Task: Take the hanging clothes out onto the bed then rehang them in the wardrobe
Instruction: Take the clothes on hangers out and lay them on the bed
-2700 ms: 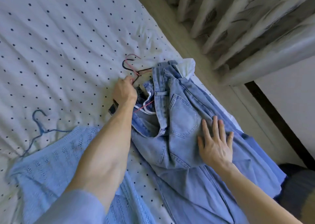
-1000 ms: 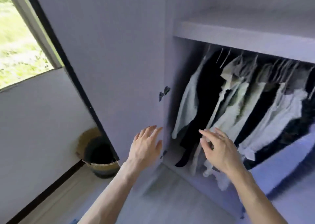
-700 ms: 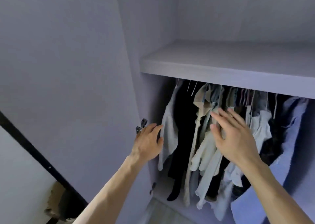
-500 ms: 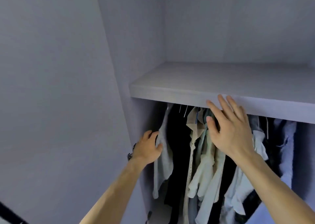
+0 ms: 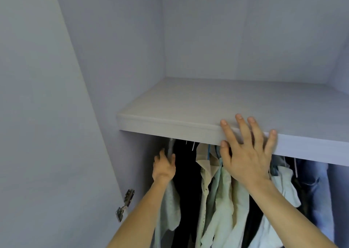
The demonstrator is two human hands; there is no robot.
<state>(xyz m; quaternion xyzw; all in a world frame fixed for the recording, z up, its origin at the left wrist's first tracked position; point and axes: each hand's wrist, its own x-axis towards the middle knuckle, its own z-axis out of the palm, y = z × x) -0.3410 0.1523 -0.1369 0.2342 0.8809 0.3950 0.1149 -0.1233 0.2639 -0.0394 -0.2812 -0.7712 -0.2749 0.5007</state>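
Head view: a couple of seconds ago both hands lay on jeans spread over the bed; since then the person has turned to the wardrobe and lifted both arms from the hems of the hanging clothes [image 5: 217,191] to their tops, just under the shelf [image 5: 170,127]. The left hand [image 5: 164,169], which was by the edge of the wardrobe side a moment back, has moved onto the pale shirt [image 5: 170,206] at the far left of the row, and its fingers now curl round the top of that shirt near the hanger neck — motion blur hides how firm the hold is. The right hand [image 5: 245,153] has climbed too and hovers with fingers straight and spread apart in front of the shelf edge, over the cream and mint shirts, holding nothing. The rail is hidden behind the shelf; only a few hanger hooks [image 5: 193,146] show. The row is still full, so the emptying stage looks far from done — the leftmost shirt seems the next to come out.
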